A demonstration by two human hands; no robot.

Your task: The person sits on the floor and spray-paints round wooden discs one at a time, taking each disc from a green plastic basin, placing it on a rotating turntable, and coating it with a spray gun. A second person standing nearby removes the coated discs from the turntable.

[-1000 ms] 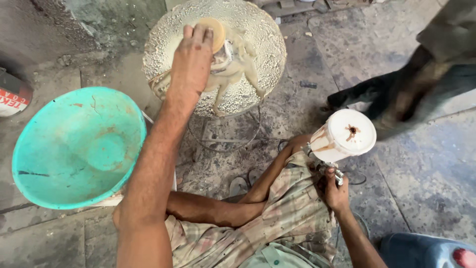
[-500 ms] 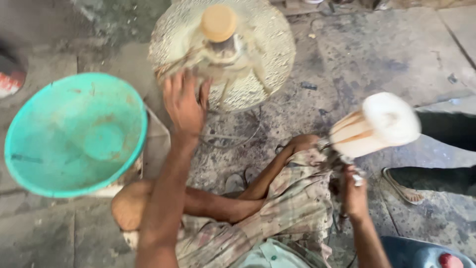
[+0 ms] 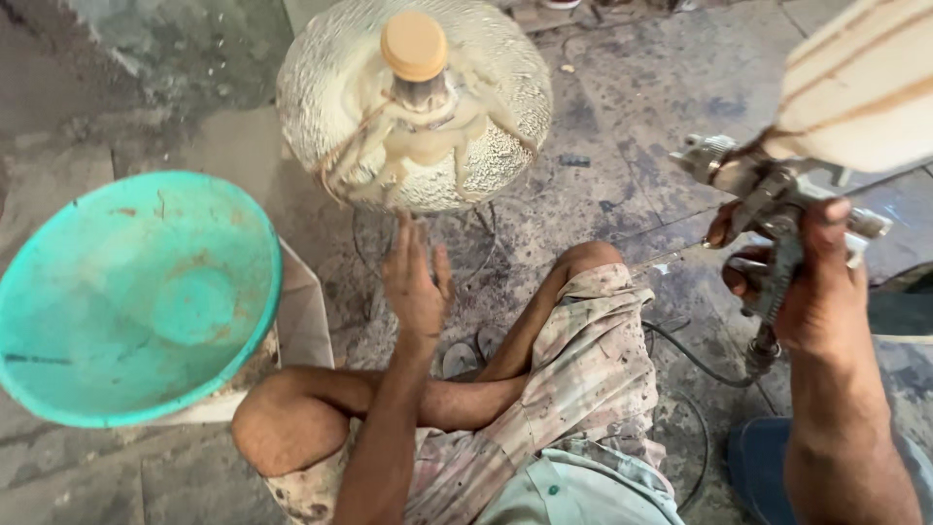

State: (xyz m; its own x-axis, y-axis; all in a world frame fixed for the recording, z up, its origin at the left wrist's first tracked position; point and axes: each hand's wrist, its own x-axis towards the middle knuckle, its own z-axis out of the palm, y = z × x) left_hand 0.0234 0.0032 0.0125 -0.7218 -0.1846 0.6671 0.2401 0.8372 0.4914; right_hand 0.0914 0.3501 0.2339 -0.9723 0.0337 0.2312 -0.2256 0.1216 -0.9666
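A round, rough-textured cream object point(image 3: 486, 107) with an orange cap point(image 3: 414, 44) stands on a thin wire stand on the floor in front of me. My left hand point(image 3: 416, 287) hovers just below it, fingers straight and apart, holding nothing. My right hand point(image 3: 812, 282) is raised at the right and grips the handle of a metal spray gun point(image 3: 768, 209). The gun carries a large cream cup point(image 3: 860, 87) streaked with brown drips. A hose runs down from the gun's base. My knees and stained shorts fill the lower middle.
A large turquoise basin point(image 3: 131, 292) rests on a pale box at the left. The grey concrete floor point(image 3: 632, 146) is spattered with paint. A dark cable point(image 3: 695, 365) loops on the floor by my right knee. A blue item point(image 3: 753, 457) lies at the lower right.
My left hand came off the orange cap and drew back toward me. My right hand lifted the spray gun higher and nearer the camera. The person walking at the right has left the view.
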